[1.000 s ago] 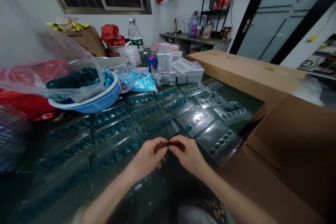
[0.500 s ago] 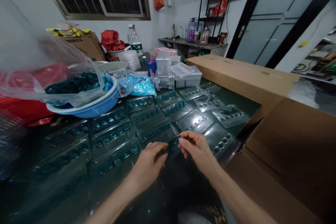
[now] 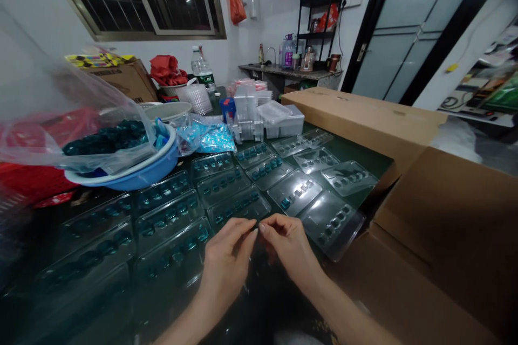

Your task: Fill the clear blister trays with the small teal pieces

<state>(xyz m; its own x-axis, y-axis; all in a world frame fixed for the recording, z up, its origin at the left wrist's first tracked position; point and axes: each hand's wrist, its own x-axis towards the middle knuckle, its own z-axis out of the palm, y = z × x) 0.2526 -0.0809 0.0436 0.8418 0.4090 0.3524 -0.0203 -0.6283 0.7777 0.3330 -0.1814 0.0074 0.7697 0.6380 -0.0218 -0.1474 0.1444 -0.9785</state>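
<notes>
My left hand [image 3: 226, 259] and my right hand [image 3: 287, 245] meet fingertip to fingertip at the near edge of the table, both pinched together on something too small and dark to name. Just beyond them lie rows of clear plastic blister trays [image 3: 238, 206]; most on the left hold small teal pieces. The tray nearest my right hand [image 3: 294, 192] holds one teal piece, and the trays to its right [image 3: 332, 222] look unfilled.
A blue basin [image 3: 133, 172] of teal pieces under a clear plastic bag sits at the left. A bag of light-blue pieces [image 3: 208, 137] and stacked clear boxes [image 3: 267, 118] stand behind the trays. Large cardboard boxes [image 3: 437, 210] wall in the right side.
My right hand had reached out toward the tray with one teal piece; it has drawn back and now meets my left hand's fingertips again. The view shifted slightly left.
</notes>
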